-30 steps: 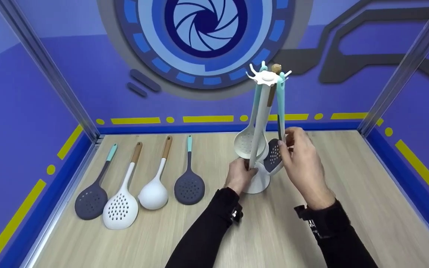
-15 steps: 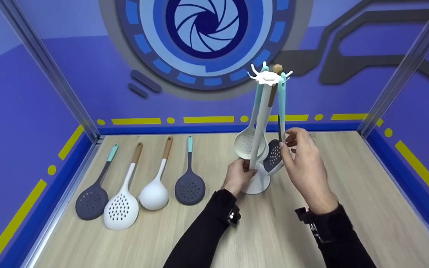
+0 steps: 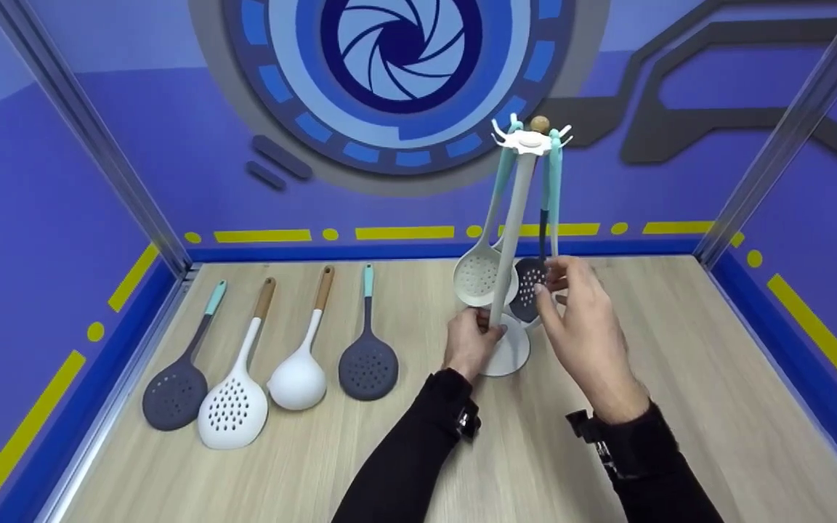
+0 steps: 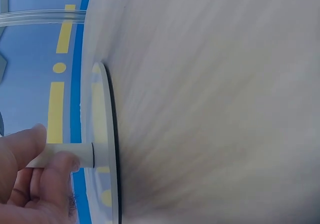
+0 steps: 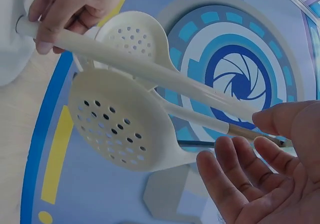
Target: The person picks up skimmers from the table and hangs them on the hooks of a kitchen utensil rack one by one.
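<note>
A white utensil stand (image 3: 513, 232) with a hooked top and round base (image 3: 511, 354) stands on the table, leaning slightly. Low on its pole, just above the base, my left hand (image 3: 468, 341) grips it; the left wrist view shows thumb and fingers (image 4: 60, 176) round the pole. My right hand (image 3: 589, 330) is beside the utensils hanging on the right, fingers loosely bent and apart; contact is unclear. There hangs a dark slotted skimmer (image 3: 526, 283) with a pale utensil behind it, mostly hidden. A pale slotted spoon (image 3: 475, 276) hangs left of the pole.
Left on the table lie a dark skimmer (image 3: 175, 396), a white slotted turner (image 3: 233, 410), a white ladle (image 3: 297, 381) and another dark skimmer (image 3: 368, 367). Blue printed walls (image 3: 244, 211) enclose the table's back and sides.
The stand has turned a little, and its top has shifted slightly right. The hanging utensils on the right have swung round behind the pole's right side. My right hand moved slightly left.
</note>
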Motion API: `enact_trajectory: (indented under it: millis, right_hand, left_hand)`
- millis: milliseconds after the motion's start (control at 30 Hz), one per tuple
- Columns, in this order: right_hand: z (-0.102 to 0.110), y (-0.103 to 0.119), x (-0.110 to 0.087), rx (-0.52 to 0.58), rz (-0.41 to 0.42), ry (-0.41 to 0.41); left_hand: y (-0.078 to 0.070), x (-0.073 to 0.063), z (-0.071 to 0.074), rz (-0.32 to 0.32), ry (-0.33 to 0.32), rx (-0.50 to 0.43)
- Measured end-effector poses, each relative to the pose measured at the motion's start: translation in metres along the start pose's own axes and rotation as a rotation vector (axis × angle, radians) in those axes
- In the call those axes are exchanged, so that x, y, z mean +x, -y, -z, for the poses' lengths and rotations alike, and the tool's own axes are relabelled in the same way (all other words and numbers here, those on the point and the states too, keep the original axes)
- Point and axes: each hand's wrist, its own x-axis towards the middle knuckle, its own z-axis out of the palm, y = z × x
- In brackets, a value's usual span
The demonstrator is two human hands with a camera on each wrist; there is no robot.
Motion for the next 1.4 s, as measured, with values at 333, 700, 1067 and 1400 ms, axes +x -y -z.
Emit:
enact_trajectory:
  millis: [333,700,1067,1400]
  right_hand:
    - [-0.031,-0.002,0.000,0.091,-0.040,0.080]
    - [-0.062,-0.005,0.011,0.085,-0.102,0.086]
    - [-0.074,-0.007,0.020,0.103,-0.118,0.102]
    - [-0.080,-0.008,0.023,0.082,-0.125,0.076]
  left_hand:
    - [0.000,0.000,-0.008,-0.023,-0.049,0.000]
    - [0.000,-0.001,-0.005,0.038,0.018,-0.013]
    - [0.002,-0.008,0.011,-0.056,0.101,0.049]
    - [0.004,-0.014,0.021,-0.120,0.116,0.101]
